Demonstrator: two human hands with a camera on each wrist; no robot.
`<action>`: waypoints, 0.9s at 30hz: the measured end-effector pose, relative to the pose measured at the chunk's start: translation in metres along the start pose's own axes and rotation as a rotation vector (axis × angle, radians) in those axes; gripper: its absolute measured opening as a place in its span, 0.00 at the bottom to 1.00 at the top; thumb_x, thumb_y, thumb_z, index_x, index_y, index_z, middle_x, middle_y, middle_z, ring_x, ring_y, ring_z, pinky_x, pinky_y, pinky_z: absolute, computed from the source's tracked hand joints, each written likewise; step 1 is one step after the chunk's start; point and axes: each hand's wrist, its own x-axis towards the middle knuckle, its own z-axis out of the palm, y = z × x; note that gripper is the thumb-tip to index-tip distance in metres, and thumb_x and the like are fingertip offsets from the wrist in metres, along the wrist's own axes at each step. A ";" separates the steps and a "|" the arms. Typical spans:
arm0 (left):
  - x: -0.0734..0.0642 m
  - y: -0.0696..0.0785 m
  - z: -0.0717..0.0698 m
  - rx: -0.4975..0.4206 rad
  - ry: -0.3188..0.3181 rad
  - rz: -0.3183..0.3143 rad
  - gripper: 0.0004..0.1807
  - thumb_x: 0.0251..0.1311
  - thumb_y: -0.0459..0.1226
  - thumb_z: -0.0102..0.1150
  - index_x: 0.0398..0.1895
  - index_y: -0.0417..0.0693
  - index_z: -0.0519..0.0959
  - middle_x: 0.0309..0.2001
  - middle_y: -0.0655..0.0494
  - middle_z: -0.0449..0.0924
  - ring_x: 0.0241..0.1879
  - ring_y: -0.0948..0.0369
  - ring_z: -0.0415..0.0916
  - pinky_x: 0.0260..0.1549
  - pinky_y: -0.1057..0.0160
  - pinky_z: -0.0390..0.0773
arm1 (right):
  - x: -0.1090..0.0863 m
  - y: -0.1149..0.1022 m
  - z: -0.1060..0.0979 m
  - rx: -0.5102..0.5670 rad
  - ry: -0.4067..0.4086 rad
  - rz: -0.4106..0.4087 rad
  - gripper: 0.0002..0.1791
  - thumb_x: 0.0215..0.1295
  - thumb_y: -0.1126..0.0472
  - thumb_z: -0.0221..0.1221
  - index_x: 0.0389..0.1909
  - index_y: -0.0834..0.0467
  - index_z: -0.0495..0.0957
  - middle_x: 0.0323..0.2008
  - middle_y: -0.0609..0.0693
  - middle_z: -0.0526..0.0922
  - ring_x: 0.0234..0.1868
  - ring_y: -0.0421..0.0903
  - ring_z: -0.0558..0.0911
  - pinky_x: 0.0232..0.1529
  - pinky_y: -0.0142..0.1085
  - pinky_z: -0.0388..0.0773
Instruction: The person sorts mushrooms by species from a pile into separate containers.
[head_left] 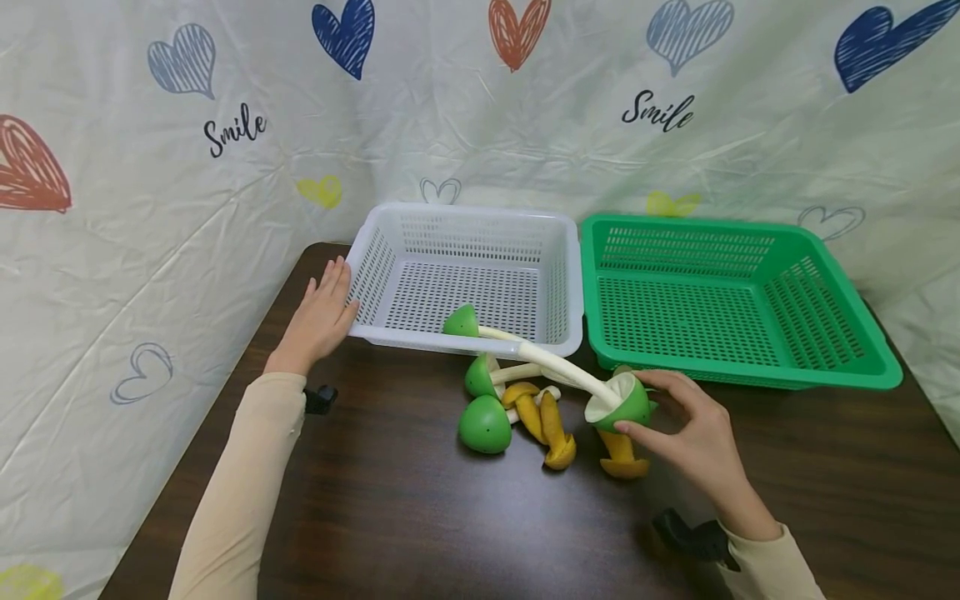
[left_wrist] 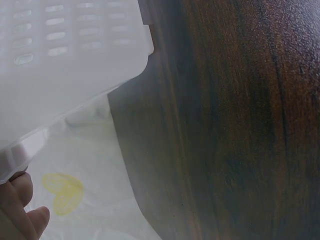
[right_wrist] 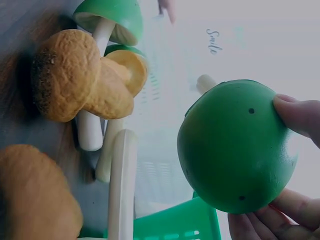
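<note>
In the head view my right hand [head_left: 693, 429] pinches a green-capped toy mushroom [head_left: 633, 408] by its cap, thumb below and fingers above. Its white stem points left, its tip overlapping the front rim of the white basket [head_left: 420, 340]. The right wrist view shows the round green cap [right_wrist: 237, 145] between thumb and fingers. My left hand [head_left: 318, 317] rests against the white basket's left side, fingers extended. Inside that basket, by the front wall, lies another green-capped mushroom [head_left: 461, 322]. On the table are green-capped mushrooms [head_left: 485, 425] and several yellow-brown mushrooms [head_left: 555, 433].
A green basket [head_left: 750, 375] stands right beside the white one. Both sit at the back of the dark wooden table [head_left: 420, 517], before a white curtain [head_left: 480, 117] printed with hearts. One brown mushroom [head_left: 622, 462] lies near my right hand.
</note>
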 end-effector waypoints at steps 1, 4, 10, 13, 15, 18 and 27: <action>0.000 0.000 0.000 -0.004 0.000 0.000 0.35 0.70 0.43 0.36 0.72 0.31 0.42 0.74 0.40 0.37 0.73 0.50 0.32 0.67 0.43 0.38 | 0.001 -0.001 0.000 0.000 -0.001 0.001 0.34 0.34 0.75 0.75 0.50 0.63 0.78 0.47 0.57 0.79 0.46 0.32 0.75 0.44 0.21 0.73; 0.000 0.000 0.000 -0.008 -0.003 0.001 0.35 0.70 0.43 0.36 0.72 0.31 0.42 0.74 0.40 0.36 0.73 0.50 0.31 0.67 0.43 0.37 | 0.004 -0.001 0.000 -0.008 -0.006 0.015 0.34 0.34 0.74 0.75 0.50 0.63 0.79 0.46 0.56 0.79 0.44 0.31 0.76 0.43 0.21 0.73; 0.000 0.000 0.000 -0.005 -0.007 -0.004 0.35 0.70 0.43 0.36 0.72 0.31 0.42 0.74 0.41 0.36 0.73 0.51 0.31 0.67 0.43 0.36 | 0.011 0.000 0.004 -0.004 -0.038 0.019 0.33 0.36 0.74 0.74 0.50 0.64 0.77 0.47 0.53 0.78 0.44 0.31 0.76 0.42 0.21 0.73; -0.001 0.000 0.000 -0.003 -0.007 -0.006 0.35 0.71 0.43 0.36 0.72 0.31 0.42 0.74 0.40 0.36 0.73 0.51 0.31 0.67 0.43 0.37 | 0.015 -0.001 0.006 -0.015 -0.047 0.020 0.32 0.37 0.72 0.74 0.50 0.63 0.77 0.46 0.51 0.78 0.44 0.31 0.75 0.42 0.21 0.73; -0.001 0.000 0.000 -0.002 -0.009 -0.006 0.35 0.71 0.43 0.36 0.72 0.31 0.42 0.74 0.40 0.36 0.73 0.51 0.31 0.67 0.43 0.37 | 0.019 -0.001 0.007 -0.019 -0.057 0.010 0.32 0.39 0.72 0.74 0.51 0.62 0.77 0.46 0.51 0.78 0.44 0.31 0.75 0.42 0.21 0.74; -0.001 0.001 0.000 0.000 -0.008 -0.005 0.35 0.71 0.43 0.35 0.72 0.31 0.42 0.74 0.40 0.37 0.73 0.50 0.31 0.67 0.43 0.37 | 0.025 -0.003 0.008 -0.035 -0.065 -0.006 0.31 0.40 0.70 0.74 0.51 0.61 0.78 0.47 0.51 0.78 0.44 0.31 0.74 0.42 0.20 0.73; -0.001 0.000 0.000 0.001 -0.006 -0.004 0.35 0.71 0.44 0.34 0.72 0.32 0.41 0.74 0.40 0.37 0.73 0.51 0.30 0.67 0.43 0.37 | 0.041 -0.004 0.013 -0.056 -0.083 -0.025 0.31 0.41 0.69 0.74 0.51 0.62 0.77 0.47 0.51 0.78 0.45 0.31 0.72 0.45 0.22 0.73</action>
